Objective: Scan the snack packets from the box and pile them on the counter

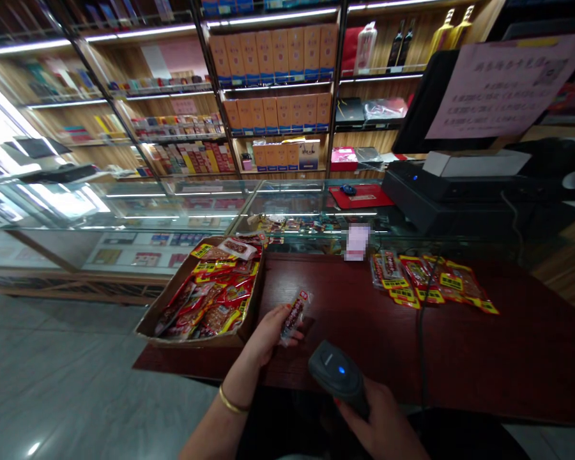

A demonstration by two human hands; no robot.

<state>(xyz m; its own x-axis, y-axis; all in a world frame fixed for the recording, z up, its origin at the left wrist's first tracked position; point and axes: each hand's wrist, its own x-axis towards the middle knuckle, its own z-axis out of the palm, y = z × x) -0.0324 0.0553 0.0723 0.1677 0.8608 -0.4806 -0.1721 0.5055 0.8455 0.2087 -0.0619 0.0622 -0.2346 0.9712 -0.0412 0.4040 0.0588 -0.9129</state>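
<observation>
My left hand (269,333) holds a narrow clear snack packet (295,317) with dark contents and a small red label, just above the dark red counter (335,300). In my right hand (381,418) is a black barcode scanner (338,374) with a lit blue light, its head pointing up and left toward the packet. To the left of my left hand, a cardboard box (242,332) is heaped with red and yellow snack packets (220,291). More of these packets lie in a loose group (431,281) on the right part of the counter.
A black cable (422,345) runs down over the counter on the right. Behind the counter stand glass display cases (182,198), a black monitor (424,102) with a pink sign, and a black register unit (441,198). Boxed goods fill lit shelves (278,89).
</observation>
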